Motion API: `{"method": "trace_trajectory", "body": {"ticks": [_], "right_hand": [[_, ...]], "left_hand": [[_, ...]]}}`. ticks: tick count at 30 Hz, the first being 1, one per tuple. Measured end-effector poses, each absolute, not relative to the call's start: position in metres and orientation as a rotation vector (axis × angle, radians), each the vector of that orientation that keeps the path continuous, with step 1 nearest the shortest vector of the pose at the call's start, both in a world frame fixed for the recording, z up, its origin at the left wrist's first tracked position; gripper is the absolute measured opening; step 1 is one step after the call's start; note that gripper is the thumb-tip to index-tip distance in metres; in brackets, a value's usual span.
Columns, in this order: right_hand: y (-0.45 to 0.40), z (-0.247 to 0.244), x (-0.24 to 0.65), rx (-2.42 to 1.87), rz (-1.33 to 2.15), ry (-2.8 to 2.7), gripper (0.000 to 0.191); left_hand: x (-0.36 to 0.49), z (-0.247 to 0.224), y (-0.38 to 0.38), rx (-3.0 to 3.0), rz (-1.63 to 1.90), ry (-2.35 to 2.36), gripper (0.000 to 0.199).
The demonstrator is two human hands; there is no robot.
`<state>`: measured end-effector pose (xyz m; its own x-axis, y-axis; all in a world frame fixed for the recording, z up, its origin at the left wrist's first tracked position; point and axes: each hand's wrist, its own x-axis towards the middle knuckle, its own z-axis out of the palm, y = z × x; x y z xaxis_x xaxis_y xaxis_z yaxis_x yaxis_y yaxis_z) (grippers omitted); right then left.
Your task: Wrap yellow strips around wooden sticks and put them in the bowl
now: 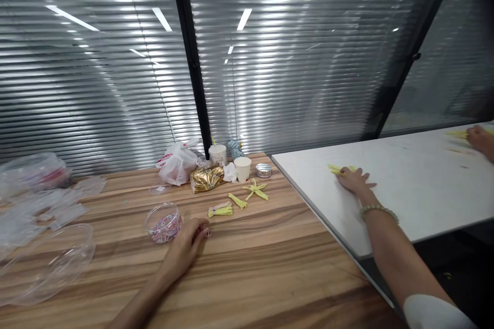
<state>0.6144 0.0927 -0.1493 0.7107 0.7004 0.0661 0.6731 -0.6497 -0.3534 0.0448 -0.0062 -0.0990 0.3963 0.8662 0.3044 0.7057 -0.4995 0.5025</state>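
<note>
My left hand (188, 242) rests on the wooden table with its fingers curled together. At its fingertips is a small pinkish rubber band (208, 233). Just left of it stands a clear round tub (145, 224) of small coloured bands (165, 228). Over on the white table, my right hand (355, 183) pinches some yellow strips (334, 169), its other fingers spread. Ahead of my left hand lie a banded yellow bundle (221, 209), a second small yellow bundle (238, 201) and a splayed yellow piece (256, 190).
At the back are a white plastic bag (178, 163), a gold packet (207, 178), paper cups (242, 169) and a round tin (264, 170). Clear plastic pieces (50, 262) cover the left side. Another person's hand (480, 140) works at the white table's far right (417, 180).
</note>
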Motion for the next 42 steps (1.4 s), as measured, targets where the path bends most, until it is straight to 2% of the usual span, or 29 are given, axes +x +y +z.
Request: {"method": "trace_trajectory", "body": {"ticks": [10,20,26,30,34,38,42], "right_hand": [[0.107,-0.154,0.610,-2.407,-0.092,-1.384,0.030],[0.101,-0.142,0.583,-2.243,-0.217,-1.383,0.028],[0.104,-0.112,0.495,-1.848,-0.115,-1.210,0.033],[0.064,-0.103,0.401,-1.295,0.174,-1.675,0.032],[0.009,-0.097,0.328,-0.954,0.408,-2.172,0.026],[-0.021,-0.094,0.298,-0.841,0.542,-2.453,0.024],[-0.028,-0.087,0.292,-0.844,0.570,-2.448,0.023]], "left_hand": [[0.046,-0.099,-0.005,2.397,0.772,1.348,0.022],[0.050,-0.094,-0.008,2.345,0.761,1.328,0.023],[0.051,-0.094,-0.008,2.340,0.826,1.326,0.023],[0.051,-0.093,-0.007,2.344,0.879,1.327,0.022],[0.050,-0.094,-0.007,2.324,0.934,1.324,0.022],[0.050,-0.096,-0.007,2.337,0.993,1.274,0.022],[0.052,-0.095,-0.008,2.360,0.986,1.229,0.020]]}}
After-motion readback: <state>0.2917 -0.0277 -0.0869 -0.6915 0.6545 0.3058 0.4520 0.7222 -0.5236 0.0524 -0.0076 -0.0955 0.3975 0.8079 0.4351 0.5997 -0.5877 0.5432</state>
